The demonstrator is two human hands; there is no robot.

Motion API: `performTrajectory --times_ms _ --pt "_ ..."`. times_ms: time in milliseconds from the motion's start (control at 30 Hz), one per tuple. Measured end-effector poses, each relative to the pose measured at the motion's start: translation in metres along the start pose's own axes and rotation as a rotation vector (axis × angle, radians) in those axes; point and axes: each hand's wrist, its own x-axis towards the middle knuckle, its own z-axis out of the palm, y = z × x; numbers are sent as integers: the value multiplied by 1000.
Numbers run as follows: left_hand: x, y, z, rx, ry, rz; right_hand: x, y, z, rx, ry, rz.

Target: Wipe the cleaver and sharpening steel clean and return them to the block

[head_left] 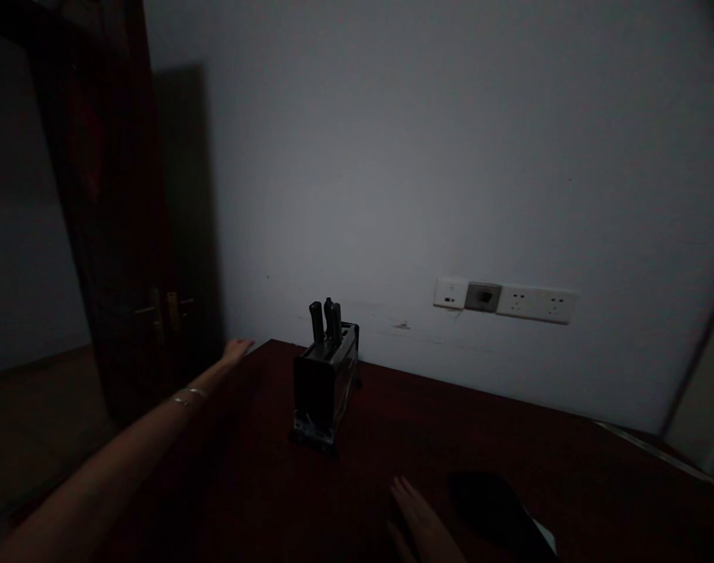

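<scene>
My left arm stretches far forward along the table's left side, with a bracelet at the wrist. My left hand (238, 349) is near the table's far left corner by the wall; its fingers are too small and dark to make out. In the lower middle, my right hand (420, 520) lies low over the dark red table (403, 410), fingers stretched out and nothing in them. Between the hands, apart from both, stands a dark knife block (315, 391) with several black-handled knives (327, 320) upright in its top. Right of my right hand lies a black flat object (497, 504) of unclear kind.
Behind the table is a pale wall (357, 188) with a row of sockets and switches (505, 300). A dark wooden door (116, 203) with metal handles stands open at the left. A small white thing (544, 536) shows beside the black object. The room is dim.
</scene>
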Motion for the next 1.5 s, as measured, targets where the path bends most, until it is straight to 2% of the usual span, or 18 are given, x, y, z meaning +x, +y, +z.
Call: performTrajectory --times_ms 133,233,300,367,433,567,667,867,1200,1500 --pt "16 94 -52 -212 -175 248 2 8 16 -45 76 -15" --pt "7 159 -84 -251 -353 411 2 11 23 -59 104 -24" --pt "-7 193 -94 -156 -590 630 2 12 21 -53 92 -40" --pt "-21 217 -95 -18 -692 746 2 11 17 -29 81 -47" --pt "-29 233 -87 143 -732 806 2 10 12 1 66 -56" --pt "-27 252 -60 434 -726 837 2 11 10 25 66 -53" --pt "-21 262 -41 593 -790 837 1 12 12 9 60 -51" --pt "-13 267 -20 707 -871 816 1 5 5 -13 39 -47" --pt "-2 261 -14 695 -905 831 2 -5 -4 -21 53 -28" --pt "-3 282 -23 673 -933 786 3 -2 -4 -33 44 -44"
